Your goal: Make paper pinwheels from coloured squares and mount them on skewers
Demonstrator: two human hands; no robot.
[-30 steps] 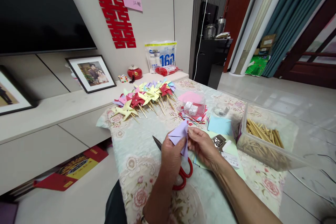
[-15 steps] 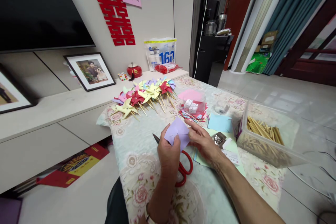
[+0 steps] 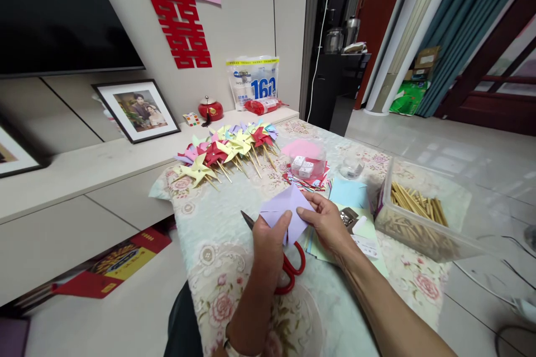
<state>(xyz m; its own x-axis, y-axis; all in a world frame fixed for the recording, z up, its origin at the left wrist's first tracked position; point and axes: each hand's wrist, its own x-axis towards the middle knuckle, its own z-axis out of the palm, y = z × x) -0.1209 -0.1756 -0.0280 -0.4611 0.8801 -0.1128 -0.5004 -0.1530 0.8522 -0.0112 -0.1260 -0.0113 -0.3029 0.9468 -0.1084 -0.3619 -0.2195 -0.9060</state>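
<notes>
A lilac square of paper (image 3: 280, 207) with slits cut in from its corners is held up over the table between both hands. My left hand (image 3: 268, 240) is closed on its lower left part, thumb on top. My right hand (image 3: 324, 220) pinches its right side between thumb and fingers. Below the paper lie scissors (image 3: 288, 279) with red handles, their dark blade tip pointing to the upper left. Near my right hand, a small open box (image 3: 348, 217) of shiny metal pieces rests on a stack of pale green paper (image 3: 379, 262).
Finished paper pinwheels (image 3: 228, 153) on sticks lie across the far left. A clear plastic bin (image 3: 419, 234) of wooden sticks stands right. Behind my hands are coloured paper sheets (image 3: 320, 181), a clear round container (image 3: 312, 164) and blue paper (image 3: 347, 194). A flowered cloth (image 3: 221, 206) covers the table.
My right hand has moved from beside the paper's edge to a pinch on its right side. The lilac paper has turned and now shows its slits more openly. The view has shifted slightly.
</notes>
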